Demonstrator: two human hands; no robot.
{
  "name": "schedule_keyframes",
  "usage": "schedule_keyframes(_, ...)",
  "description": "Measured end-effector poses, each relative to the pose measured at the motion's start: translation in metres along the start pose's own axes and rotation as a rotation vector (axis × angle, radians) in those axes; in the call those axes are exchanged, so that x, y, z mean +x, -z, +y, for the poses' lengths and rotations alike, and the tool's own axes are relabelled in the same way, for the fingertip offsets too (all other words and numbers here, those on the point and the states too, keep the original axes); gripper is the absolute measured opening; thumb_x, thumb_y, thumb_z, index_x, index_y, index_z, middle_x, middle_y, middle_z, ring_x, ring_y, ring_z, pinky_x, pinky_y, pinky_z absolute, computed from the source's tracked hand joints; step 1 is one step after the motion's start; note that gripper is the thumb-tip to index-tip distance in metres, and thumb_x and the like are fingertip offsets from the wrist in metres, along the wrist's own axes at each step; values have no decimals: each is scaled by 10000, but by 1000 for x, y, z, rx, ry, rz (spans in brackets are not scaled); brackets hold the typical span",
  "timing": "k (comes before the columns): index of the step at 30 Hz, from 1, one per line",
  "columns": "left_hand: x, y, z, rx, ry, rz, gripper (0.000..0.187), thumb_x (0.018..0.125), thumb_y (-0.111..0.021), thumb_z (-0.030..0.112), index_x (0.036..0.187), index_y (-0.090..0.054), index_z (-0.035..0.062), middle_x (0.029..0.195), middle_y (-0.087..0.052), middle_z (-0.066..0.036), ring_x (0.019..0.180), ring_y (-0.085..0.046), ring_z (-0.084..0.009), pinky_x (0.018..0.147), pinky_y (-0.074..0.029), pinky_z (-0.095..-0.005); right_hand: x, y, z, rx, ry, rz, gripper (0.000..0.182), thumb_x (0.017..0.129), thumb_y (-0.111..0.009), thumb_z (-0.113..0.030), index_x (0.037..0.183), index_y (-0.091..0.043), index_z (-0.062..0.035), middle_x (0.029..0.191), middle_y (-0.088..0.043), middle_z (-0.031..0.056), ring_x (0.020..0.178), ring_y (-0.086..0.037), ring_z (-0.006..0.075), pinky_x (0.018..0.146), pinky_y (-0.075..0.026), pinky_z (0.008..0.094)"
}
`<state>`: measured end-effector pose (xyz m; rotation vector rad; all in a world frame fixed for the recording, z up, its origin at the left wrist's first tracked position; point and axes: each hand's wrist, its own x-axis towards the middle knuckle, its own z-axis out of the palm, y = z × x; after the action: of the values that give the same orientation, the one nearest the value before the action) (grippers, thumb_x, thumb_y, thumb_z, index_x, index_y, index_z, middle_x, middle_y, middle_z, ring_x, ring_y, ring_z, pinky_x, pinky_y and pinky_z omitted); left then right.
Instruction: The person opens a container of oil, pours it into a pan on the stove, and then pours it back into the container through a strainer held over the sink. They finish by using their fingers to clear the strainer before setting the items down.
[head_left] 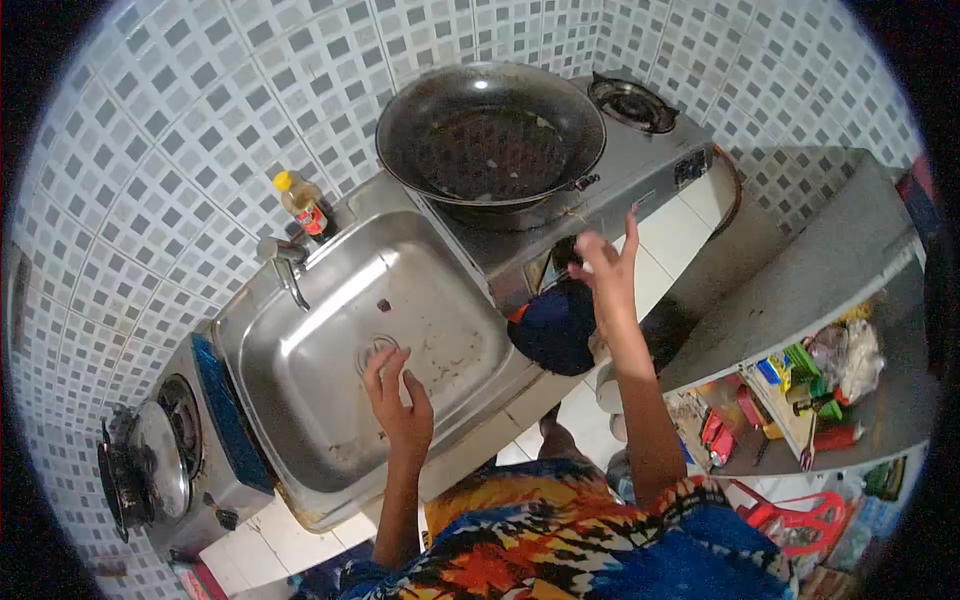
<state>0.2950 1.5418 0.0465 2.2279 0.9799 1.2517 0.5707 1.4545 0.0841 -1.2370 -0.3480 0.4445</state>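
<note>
My left hand hovers over the stainless steel sink, fingers apart and holding nothing. A drain and some scraps of food lie on the sink's bottom. My right hand is raised by the front of the gas stove, with its fingers spread and nothing visible in them. Just below it hangs a dark blue cloth at the sink's corner. On the stove's near burner sits a large black wok, its inside dark and dotted with a few light bits.
A tap and a yellow-capped bottle stand behind the sink. To the left, another stove bears a dark pot and a glass lid. On the right, a grey panel adjoins shelves with mixed items. A red plastic stool-like object is below.
</note>
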Motion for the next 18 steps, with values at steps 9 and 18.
schedule_keyframes(9, 11, -65, 50, 209, 187, 217, 371, 776, -503, -117, 1110, -589, 18, 1108, -549, -179, 1053, -541, -338, 913, -420, -400, 94, -8, -17, -17, -209, -141, 1028, 825, -693, -355, 1464, 91, -172, 1314, -383, 241, 1156, -463, 306, 887, -429, 433)
schedule_keyframes(18, 32, -100, 76, 308, 256, 261, 367, 792, -497, -109, 1117, -592, 31, 1115, -550, -154, 1035, -544, -313, 899, -427, -369, 107, -4, -2, 137, -136, -124, 906, 823, -707, -252, 1464, -88, -88, 1252, -441, 166, 1081, -468, 207, 916, -394, 352)
